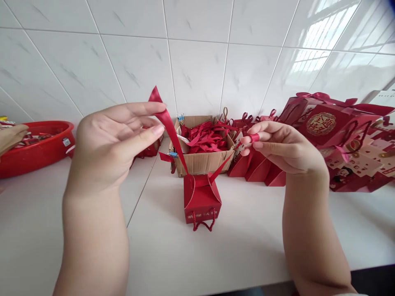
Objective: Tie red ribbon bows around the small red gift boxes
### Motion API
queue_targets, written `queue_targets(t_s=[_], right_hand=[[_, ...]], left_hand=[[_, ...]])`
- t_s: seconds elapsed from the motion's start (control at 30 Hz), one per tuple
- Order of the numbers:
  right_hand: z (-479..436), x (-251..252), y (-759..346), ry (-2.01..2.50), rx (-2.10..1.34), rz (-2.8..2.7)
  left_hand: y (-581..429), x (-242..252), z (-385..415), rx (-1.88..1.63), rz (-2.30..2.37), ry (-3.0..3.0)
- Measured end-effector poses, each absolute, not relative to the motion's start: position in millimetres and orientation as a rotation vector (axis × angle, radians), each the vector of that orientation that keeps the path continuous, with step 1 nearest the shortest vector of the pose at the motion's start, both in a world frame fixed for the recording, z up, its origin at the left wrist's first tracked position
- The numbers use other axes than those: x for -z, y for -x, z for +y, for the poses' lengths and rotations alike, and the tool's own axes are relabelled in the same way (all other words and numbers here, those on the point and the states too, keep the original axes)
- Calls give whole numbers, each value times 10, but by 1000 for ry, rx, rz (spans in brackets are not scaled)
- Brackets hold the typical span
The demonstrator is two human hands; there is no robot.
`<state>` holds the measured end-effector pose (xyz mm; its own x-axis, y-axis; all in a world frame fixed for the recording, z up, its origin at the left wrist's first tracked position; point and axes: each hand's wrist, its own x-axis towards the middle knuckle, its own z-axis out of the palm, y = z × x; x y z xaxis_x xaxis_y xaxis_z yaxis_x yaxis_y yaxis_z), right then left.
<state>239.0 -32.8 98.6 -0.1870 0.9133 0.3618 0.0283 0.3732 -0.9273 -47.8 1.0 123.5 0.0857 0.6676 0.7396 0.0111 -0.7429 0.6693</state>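
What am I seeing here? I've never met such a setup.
No machine here: a camera on a person's head looks forward and down at their own bare hands. On the white table sits a small red box with a cord handle; red ribbon rises from both sides of its top. The left hand has one length of ribbon in its grip, the right hand another. Behind stands a cardboard box of loose ribbons, with red gift boxes to the right. At the left edge, someone else's hand is at a red basin.

The right hand (pixel 285 149) and forearm (pixel 308 222) are bare to a whitish sleeve (pixel 347 294).
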Motion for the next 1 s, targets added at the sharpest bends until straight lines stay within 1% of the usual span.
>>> queue_targets(t_s=[0.3,0.43,0.53,0.83,1.0], right_hand=[[-308,-905,-2543,810,-984,-1437],[-237,-844,-2565,630,-1050,-1525],[-212,-854,-2550,525,-1000,-1564],[-342,-974,-2446,684,-742,-1591],[-357,-1011,-2390,710,-737,-1630]], left_hand=[[305,-1244,-96,-1864,711,-1829],[211,-1242,-148,-1920,800,-1855],[182,-1253,-156,-1907,774,-1891],[195,-1360,-122,-1764,809,-2034],[205,-1299,-71,-1743,722,-1934]])
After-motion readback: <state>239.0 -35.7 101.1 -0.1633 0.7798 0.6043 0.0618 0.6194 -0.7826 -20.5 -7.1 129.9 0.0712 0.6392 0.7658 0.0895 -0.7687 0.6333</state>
